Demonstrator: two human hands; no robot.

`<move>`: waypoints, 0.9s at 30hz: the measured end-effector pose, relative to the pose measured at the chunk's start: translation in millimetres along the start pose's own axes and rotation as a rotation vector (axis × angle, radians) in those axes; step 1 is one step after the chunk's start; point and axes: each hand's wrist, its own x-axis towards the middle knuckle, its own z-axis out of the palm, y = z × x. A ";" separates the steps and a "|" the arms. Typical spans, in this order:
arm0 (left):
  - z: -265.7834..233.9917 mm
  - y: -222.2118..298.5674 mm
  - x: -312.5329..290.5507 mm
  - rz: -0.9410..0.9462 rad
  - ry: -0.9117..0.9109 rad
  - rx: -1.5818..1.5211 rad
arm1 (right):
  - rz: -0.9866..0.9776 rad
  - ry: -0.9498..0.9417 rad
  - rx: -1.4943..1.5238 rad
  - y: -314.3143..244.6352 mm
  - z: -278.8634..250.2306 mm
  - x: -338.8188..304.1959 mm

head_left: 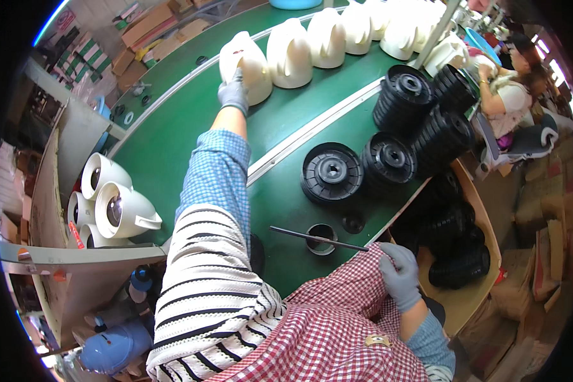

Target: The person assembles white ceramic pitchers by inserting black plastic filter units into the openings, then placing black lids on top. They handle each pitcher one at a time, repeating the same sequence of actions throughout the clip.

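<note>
My left hand (233, 94), in a grey glove, reaches far across the green bench to the nearest white kettle shell (251, 67). Its fingers are closed on the shell's near side; part of the grip is hidden. More white kettle shells (290, 54) stand in a row to the right of it. My right hand (401, 277), also gloved, rests against the red checked apron with its fingers curled; whatever they hold, if anything, is hidden. A thin black stick (293, 233) lies across a small dark cup (321, 247), one end close to my right hand.
Stacked black round bases (332, 172) stand on the bench's right side. A box (484, 280) of black parts sits below its edge. Several white shells (118, 210) lie on their sides at left. A metal rail (312, 137) divides the bench. Another person (512, 95) sits at far right.
</note>
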 end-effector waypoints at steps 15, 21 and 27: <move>-341.0 140.1 -131.4 0.511 0.600 1.981 | 0.339 -0.056 0.558 39.7 -34.3 -36.0; -353.1 136.7 -106.7 0.304 0.454 1.797 | 0.043 -0.108 0.503 1.4 -40.3 -38.2; -309.6 166.2 -205.5 1.090 -0.110 1.367 | -0.298 -0.236 0.243 -85.3 -60.2 -8.7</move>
